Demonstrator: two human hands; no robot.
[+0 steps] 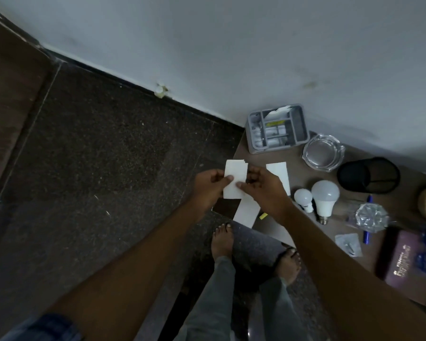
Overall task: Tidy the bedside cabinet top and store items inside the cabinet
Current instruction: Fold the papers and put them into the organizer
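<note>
A small stack of white paper slips is held between both hands above the cabinet's left corner. My left hand pinches its left edge with thumb on top. My right hand pinches its lower right edge. More white slips lie on the brown cabinet top: one behind my right hand, one below the hands, hanging over the front edge. Two white bulbs, small and large, lie to the right.
A grey compartment tray stands at the back by the wall, a glass ashtray and a black mesh cup beside it. Crumpled clear plastic, a blue pen and a dark box lie right. My bare feet stand on dark floor.
</note>
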